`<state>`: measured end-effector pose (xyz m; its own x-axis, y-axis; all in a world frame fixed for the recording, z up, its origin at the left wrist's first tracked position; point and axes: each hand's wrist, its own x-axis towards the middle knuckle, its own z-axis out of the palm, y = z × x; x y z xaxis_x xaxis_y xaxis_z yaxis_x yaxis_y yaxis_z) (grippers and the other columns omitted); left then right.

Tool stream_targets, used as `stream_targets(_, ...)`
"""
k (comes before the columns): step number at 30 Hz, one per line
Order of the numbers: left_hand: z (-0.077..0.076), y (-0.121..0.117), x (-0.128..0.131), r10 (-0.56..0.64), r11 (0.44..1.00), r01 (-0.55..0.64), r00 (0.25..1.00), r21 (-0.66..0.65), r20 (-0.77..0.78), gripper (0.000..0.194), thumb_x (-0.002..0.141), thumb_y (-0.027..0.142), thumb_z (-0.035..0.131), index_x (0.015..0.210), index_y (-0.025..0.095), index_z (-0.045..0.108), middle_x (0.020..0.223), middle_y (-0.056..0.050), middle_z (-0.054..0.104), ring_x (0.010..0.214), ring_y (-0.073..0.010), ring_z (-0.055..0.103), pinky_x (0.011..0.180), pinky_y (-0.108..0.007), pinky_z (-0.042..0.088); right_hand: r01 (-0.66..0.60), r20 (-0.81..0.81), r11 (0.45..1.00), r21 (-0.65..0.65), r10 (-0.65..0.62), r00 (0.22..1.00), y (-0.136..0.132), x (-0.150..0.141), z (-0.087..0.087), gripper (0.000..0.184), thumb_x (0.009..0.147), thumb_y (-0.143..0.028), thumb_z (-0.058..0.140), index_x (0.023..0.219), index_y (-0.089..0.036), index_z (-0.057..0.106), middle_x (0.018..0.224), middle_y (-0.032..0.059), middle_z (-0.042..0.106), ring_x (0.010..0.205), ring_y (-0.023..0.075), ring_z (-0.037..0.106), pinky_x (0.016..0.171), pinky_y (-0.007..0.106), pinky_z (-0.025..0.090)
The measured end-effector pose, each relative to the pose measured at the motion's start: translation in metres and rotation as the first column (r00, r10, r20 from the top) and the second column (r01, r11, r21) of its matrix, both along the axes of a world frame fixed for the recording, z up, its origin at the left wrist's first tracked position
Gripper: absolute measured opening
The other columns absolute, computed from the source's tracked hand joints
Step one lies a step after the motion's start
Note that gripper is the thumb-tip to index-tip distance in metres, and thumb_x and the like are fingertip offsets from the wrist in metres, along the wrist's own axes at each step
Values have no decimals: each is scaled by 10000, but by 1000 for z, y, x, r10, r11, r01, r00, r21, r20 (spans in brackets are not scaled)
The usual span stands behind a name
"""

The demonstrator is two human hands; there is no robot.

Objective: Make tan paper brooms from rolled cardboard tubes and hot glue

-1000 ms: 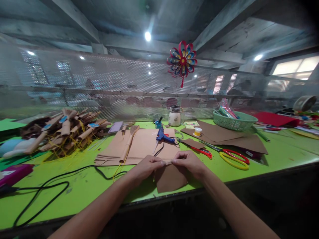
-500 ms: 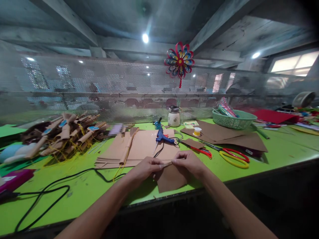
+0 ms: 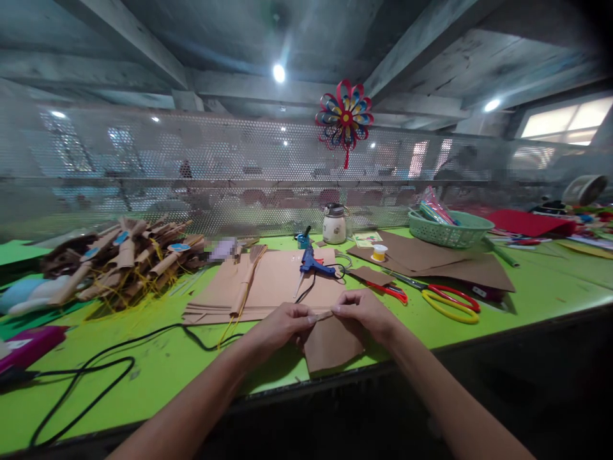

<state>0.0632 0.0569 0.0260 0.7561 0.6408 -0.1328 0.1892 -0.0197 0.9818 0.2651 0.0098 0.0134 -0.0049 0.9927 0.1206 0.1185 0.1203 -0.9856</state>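
Observation:
A small piece of brown kraft paper is held at its top edge by both hands, near the table's front edge. My left hand pinches the top left corner of that paper, thumb and fingers pressed together. On the other side, my right hand grips the same folded or rolled edge a short way to the right. Just beyond the hands lies a blue glue gun on a stack of brown paper sheets. Fingertips hide part of the paper's upper edge.
Scissors with red and yellow handles and a red-handled cutter lie to the right. A green basket stands behind them. Rolled paper pieces pile up at left. A black cord loops across the green table.
The hanging part of the paper has swung slightly to the right and lower. Both hands stay almost in place with their hold on its top edge.

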Motion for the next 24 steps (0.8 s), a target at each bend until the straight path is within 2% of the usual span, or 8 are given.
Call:
stream_targets(5,1,-1,1,-4,998,5,1000,60,-16,302,778,403,582,630,147,521,496,27,464,468,-86,375,505,-237,227,-77,102,997,27,74,992,1,2,-3,329,647,-430,727,689,-106,688,591,7,539,565,103,414,528,235,286)
stream_targets(8,1,-2,1,-4,995,4,1000,96,-9,316,790,434,566,658,148,540,513,35,450,473,-84,351,498,-240,216,-106,132,993,46,99,986,1,2,-4,358,659,-457,718,664,-100,697,578,-1,514,560,100,399,531,242,270)
stream_targets(11,-2,-1,2,-20,988,21,1000,151,-7,382,777,512,572,741,133,593,581,17,482,502,-87,360,503,-244,226,-87,116,995,37,82,990,0,1,-4,377,645,-473,726,631,-98,687,552,-12,479,542,91,372,514,243,239)
stream_targets(18,-9,5,2,-55,968,61,998,245,-32,467,775,570,549,571,158,470,494,52,360,460,-74,280,477,-253,180,-37,44,999,-24,38,998,1,-2,-5,397,579,-479,765,559,-98,655,492,-29,400,499,75,305,481,244,176)
stream_targets(24,-9,5,2,-54,966,63,998,251,-43,489,775,592,533,551,166,451,489,41,393,464,-81,306,480,-251,209,-29,42,999,-32,30,999,-1,-4,-4,390,580,-473,762,537,-103,647,490,-31,398,503,75,293,484,248,173)
